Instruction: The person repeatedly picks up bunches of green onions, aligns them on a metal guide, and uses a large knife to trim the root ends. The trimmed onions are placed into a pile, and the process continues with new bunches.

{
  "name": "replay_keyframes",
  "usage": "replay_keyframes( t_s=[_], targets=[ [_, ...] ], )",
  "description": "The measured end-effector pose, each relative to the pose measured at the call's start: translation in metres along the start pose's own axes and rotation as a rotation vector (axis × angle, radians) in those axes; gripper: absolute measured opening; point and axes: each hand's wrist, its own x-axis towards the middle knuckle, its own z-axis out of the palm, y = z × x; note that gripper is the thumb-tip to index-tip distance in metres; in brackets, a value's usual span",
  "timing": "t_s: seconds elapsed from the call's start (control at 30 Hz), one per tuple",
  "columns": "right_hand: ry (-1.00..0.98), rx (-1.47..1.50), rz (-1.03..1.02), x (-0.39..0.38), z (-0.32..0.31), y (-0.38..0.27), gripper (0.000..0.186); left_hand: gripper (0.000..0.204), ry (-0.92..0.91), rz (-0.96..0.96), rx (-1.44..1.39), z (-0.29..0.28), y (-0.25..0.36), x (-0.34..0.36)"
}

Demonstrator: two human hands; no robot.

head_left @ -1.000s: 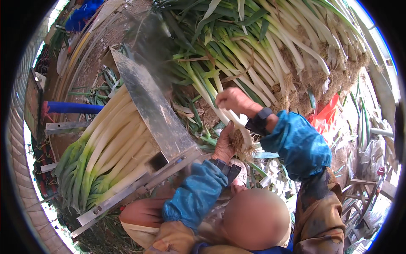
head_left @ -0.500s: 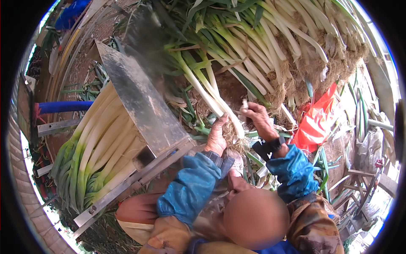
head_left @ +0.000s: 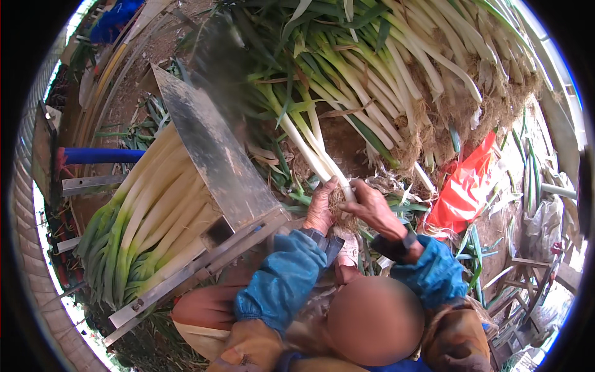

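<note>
Two long green onions (head_left: 310, 149) slant down toward me, their leafy ends in the heap and their white ends at my hands. My left hand (head_left: 318, 208) is closed around the white stalks just above the root end. Against the right-hand stalk, my right hand (head_left: 372, 208) has its fingers bent over the lower end, thumb side to the stalk. Its fingertips are partly hidden, and whether they hold anything small cannot be made out. Pale stringy roots (head_left: 336, 199) show between the hands.
A large heap of green onions (head_left: 396, 74) with rooty ends lies ahead. Left stands a metal rack (head_left: 204, 254) with an upright plate (head_left: 214, 146), cleaned onions (head_left: 155, 211) stacked beside it. A red plastic bag (head_left: 465, 192) and wooden stool (head_left: 527, 279) are at right.
My right hand has come left and down from beside the stalks onto their lower end. The small white piece seen at its fingertips is out of sight. My left hand keeps its hold.
</note>
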Motion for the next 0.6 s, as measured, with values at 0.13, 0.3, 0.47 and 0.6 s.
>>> replay_keyframes(
  t_s=[0.13,0.3,0.47,0.6],
  targets=[
    [-0.155,0.354,0.101,0.02,-0.013,-0.056,0.043,0.052,-0.035,-0.014,-0.092,-0.05,-0.003,0.015],
    [-0.094,-0.007,-0.02,0.04,-0.027,-0.046,0.041,0.054,-0.165,-0.131,-0.207,-0.057,-0.01,0.014],
    [-0.12,0.153,-0.073,0.061,-0.006,-0.046,0.04,0.055,-0.182,-0.049,-0.301,-0.044,-0.009,0.003],
    [0.014,0.259,-0.021,0.08,-0.007,-0.063,0.03,0.043,-0.174,-0.096,-0.289,-0.047,-0.005,-0.007]
  ],
)
